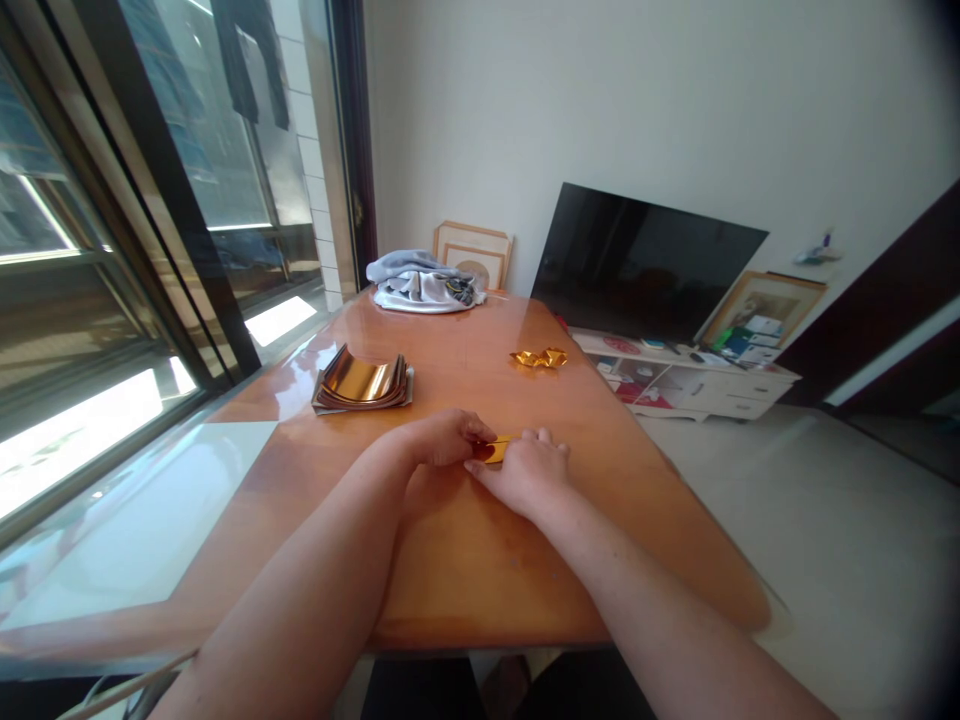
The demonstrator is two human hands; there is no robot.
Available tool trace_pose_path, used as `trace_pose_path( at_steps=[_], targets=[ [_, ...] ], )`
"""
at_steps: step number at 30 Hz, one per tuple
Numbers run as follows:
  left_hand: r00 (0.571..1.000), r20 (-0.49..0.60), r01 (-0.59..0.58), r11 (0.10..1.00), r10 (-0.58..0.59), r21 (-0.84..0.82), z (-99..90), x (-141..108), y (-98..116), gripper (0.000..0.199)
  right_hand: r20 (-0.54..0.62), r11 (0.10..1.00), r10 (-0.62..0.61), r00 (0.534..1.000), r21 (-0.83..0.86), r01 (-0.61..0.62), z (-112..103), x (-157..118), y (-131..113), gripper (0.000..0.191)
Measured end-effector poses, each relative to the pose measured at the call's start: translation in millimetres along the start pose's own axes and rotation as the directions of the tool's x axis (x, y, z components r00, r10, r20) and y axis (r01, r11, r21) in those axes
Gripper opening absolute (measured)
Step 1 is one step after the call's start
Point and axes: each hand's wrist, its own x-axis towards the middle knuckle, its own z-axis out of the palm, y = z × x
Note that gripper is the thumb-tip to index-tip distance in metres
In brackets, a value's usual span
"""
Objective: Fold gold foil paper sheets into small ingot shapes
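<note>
A small piece of gold foil paper (495, 451) is pinched between the fingertips of my left hand (442, 440) and my right hand (525, 475), just above the middle of the wooden table (480, 580). Most of the piece is hidden by my fingers. Left of my hands lies a curled stack of foil-backed paper sheets (362, 382), gold on top. Farther ahead, to the right, lies a small folded gold foil piece (538, 357). Neither touches my hands.
A grey cloth bundle (420, 283) sits at the table's far end. Glass windows (75, 300) run along the left side. A dark flat-screen TV (645, 262), a white low cabinet (675, 385) and framed pictures (765, 310) stand beyond the right side, above a tiled floor.
</note>
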Motion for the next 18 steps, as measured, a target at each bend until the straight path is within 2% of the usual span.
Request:
trace_pose_path(
  at_steps=[7, 13, 18],
  targets=[
    [0.999, -0.02, -0.023, 0.997, 0.025, 0.069, 3.6, 1.2, 0.5, 0.034, -0.009, 1.0, 0.023, 1.0, 0.01, -0.023, -0.3, 1.1, 12.0, 0.065],
    [0.997, -0.079, 0.032, 0.987, -0.019, 0.156, 7.9, 0.3, 2.9, 0.031, -0.09, 0.999, 0.033, 0.995, 0.004, -0.033, 5.3, -1.0, 10.8, 0.06],
    [0.998, -0.053, 0.038, 0.977, -0.027, 0.211, 7.9, -0.9, 7.9, 0.024, -0.077, 0.999, 0.028, 0.997, 0.043, -0.024, 4.0, 2.2, 21.9, 0.051]
  ],
)
